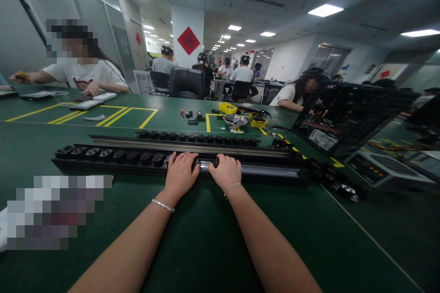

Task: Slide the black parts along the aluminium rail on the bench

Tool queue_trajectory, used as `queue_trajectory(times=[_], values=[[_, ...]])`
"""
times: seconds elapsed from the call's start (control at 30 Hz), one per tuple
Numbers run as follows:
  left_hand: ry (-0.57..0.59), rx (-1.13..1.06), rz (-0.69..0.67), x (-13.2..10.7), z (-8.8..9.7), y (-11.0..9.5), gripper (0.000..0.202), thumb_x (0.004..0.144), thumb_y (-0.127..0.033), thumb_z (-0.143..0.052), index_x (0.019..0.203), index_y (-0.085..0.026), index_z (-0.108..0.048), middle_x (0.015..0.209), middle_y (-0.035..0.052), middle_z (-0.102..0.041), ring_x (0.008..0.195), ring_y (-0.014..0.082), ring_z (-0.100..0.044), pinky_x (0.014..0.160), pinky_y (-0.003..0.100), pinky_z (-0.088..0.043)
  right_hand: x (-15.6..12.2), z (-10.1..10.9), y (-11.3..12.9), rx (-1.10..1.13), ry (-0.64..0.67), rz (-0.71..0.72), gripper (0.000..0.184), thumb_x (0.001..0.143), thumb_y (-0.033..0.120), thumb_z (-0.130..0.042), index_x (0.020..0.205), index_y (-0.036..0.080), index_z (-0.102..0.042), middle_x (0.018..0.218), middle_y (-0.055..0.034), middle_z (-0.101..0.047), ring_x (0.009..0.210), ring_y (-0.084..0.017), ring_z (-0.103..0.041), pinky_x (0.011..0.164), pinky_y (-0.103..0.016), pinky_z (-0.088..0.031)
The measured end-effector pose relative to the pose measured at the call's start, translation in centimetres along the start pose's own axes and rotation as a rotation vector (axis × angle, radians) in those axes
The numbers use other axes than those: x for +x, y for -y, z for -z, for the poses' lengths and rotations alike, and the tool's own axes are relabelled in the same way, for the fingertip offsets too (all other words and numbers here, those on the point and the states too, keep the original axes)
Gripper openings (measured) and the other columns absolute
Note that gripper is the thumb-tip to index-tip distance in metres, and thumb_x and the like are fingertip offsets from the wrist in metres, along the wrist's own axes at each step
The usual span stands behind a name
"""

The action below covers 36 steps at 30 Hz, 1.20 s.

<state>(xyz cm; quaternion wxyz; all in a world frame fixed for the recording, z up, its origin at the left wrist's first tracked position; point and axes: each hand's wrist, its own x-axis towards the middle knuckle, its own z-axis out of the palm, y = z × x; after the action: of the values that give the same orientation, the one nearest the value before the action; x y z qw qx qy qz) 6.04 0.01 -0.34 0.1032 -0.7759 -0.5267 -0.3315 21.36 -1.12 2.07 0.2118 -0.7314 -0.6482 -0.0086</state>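
A long black rail (275, 170) with a shiny metal channel lies across the table before me. Several round black parts (118, 155) sit in a row along its left half. My left hand (181, 171) rests at the right end of this row, its fingers curled over a small black part (196, 162). Just right of it, my right hand (226, 170) is closed around another small black part (216, 162) over the channel. Bare metal shows between the two hands. The undersides of both parts are hidden.
Behind lies a second rail (220, 147), with more black parts (182, 137) beyond. An open computer case (347, 114) stands right, near loose dark parts (337, 181). A metal bowl (235, 121) and yellow bin (228, 108) sit farther back. Co-workers sit across the table.
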Motion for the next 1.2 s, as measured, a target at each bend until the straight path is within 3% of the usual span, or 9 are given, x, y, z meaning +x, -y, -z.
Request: queue_trajectory(times=[0.13,0.37,1.2], values=[[0.001,0.002,-0.002,0.00,0.03,-0.01,0.030,0.085,-0.030,-0.045,0.111,-0.021,-0.059,0.109,0.0074,-0.067,0.109,0.0233,-0.055,0.107,0.047,-0.022,-0.13,0.00,-0.15,0.000,-0.004,-0.020,0.037,0.079,0.041,-0.048,0.106,0.020,-0.060,0.103,-0.0099,-0.066,0.102,-0.025,-0.054,0.097,-0.044,-0.026],[0.005,-0.013,0.008,0.03,0.19,-0.05,0.030,0.085,-0.030,-0.046,0.110,-0.021,-0.059,0.109,0.0069,-0.067,0.108,0.0235,-0.056,0.107,0.046,-0.023,0.10,0.10,-0.39,0.046,0.010,-0.023,0.036,0.077,0.038,-0.049,0.105,0.018,-0.059,0.100,-0.0090,-0.067,0.099,-0.024,-0.055,0.092,-0.038,-0.030],[0.022,-0.009,0.012,0.07,0.32,-0.11,0.030,0.085,-0.031,-0.045,0.110,-0.022,-0.059,0.109,0.0071,-0.067,0.108,0.0229,-0.056,0.106,0.047,-0.023,0.16,0.42,-0.88,0.040,0.026,-0.035,0.028,0.077,0.032,-0.048,0.099,0.021,-0.059,0.097,-0.0073,-0.066,0.098,-0.023,-0.055,0.092,-0.039,-0.030]])
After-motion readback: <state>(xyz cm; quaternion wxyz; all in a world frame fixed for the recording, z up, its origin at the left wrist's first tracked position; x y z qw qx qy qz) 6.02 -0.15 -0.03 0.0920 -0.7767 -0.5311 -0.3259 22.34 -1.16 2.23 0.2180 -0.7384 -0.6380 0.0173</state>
